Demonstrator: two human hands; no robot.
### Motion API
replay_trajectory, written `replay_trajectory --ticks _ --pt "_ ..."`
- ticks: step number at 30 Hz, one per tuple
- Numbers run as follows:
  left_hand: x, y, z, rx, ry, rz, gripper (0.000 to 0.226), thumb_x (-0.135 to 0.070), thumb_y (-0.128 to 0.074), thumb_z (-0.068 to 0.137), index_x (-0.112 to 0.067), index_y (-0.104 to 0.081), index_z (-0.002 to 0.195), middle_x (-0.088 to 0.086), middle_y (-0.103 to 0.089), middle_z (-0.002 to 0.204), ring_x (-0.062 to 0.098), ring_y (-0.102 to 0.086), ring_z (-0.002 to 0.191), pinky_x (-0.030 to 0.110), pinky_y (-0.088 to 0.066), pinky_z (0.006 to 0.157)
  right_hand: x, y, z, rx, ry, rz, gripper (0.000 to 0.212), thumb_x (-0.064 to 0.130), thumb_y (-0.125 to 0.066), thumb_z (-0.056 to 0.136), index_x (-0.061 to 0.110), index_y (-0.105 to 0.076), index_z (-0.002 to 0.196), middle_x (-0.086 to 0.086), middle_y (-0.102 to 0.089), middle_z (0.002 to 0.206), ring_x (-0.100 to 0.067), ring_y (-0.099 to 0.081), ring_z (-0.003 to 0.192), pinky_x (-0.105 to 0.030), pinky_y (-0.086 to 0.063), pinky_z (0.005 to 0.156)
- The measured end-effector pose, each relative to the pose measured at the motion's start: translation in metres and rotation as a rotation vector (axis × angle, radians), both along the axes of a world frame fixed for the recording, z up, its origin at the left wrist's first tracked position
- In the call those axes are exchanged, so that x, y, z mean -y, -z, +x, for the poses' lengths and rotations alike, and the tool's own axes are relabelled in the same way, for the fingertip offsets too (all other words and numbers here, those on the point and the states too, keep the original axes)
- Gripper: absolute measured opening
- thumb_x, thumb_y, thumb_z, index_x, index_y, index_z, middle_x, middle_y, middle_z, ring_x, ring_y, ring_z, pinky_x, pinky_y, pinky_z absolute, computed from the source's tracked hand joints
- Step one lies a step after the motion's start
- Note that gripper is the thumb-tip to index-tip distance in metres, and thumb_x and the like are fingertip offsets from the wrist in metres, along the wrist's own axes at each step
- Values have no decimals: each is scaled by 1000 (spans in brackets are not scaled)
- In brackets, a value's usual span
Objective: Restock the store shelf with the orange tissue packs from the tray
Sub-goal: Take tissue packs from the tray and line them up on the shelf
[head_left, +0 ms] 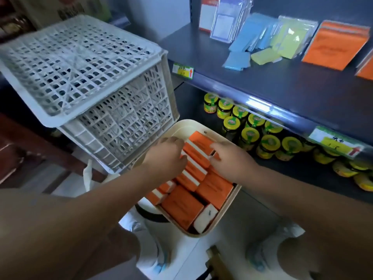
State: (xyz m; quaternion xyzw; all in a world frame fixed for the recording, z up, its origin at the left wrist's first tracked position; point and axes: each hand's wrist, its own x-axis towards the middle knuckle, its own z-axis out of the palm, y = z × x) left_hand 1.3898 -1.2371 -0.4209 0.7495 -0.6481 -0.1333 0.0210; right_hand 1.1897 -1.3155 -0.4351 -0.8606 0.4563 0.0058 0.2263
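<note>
A cream tray point(222, 219) below the shelf holds several orange tissue packs point(181, 207) with white ends. Both my hands reach into its far part. My left hand point(165, 156) lies on the left side of a row of packs, fingers curled over their edge. My right hand point(230, 158) grips the right side of the topmost orange pack point(199, 146). The dark store shelf point(262, 77) runs along the right, and orange packs point(335, 45) stand on it at the far right.
A white lattice crate point(80, 77) sits upturned to the left, touching the tray. Blue and yellow packs point(262, 43) lie on the shelf. Yellow-lidded jars point(268, 138) fill the lower shelf. Price tags point(182, 70) hang on the shelf edges.
</note>
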Motion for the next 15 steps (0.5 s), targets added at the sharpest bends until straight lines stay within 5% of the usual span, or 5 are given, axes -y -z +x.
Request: replay_trajectory --ticks 6,15 --pt "10 22 21 73 145 66 37 -32 -46 91 -22 -58 124 1 -62 119 29 -59 110 41 -52 89 15 37 17 -58 -29 126 23 44 -52 89 25 -61 98 3 -62 96 -19 -60 86 -42 -56 76" --pt "31 24 21 135 215 104 38 -27 -52 93 -23 -56 130 2 -61 120 29 -58 113 42 -53 89 30 58 33 33 51 237 19 37 -62 87 24 -60 101 6 -62 95 -17 -61 89 -31 -49 71"
